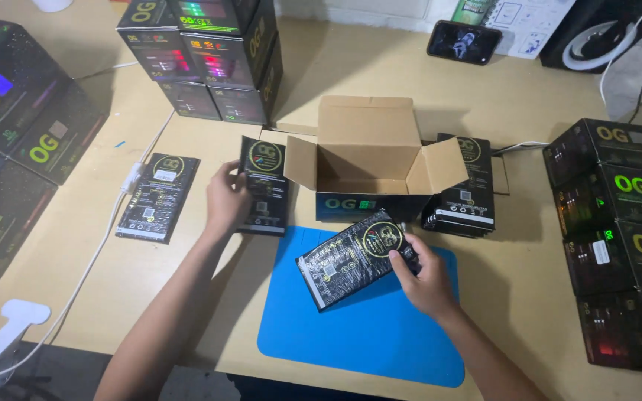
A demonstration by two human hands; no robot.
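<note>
Right now the right hand (426,278) pinches one end of a flat, glossy black plastic packet with gold print (354,256), holding it tilted above the smooth blue rectangular mat (365,327). Further left, the left hand (226,200) grips the side of a second, similar black packet (264,186) standing upright on the pale wooden tabletop (551,245). Between and just beyond both hands sits an open brown cardboard box (369,160), flaps spread. Past the left hand another flat black packet (159,197) lies beside a white cable (105,238). Beyond the right hand a stack of black packets (462,193) leans against the box; dark printed cartons (618,223) crowd the right edge, leaving free room over the mat.
</note>
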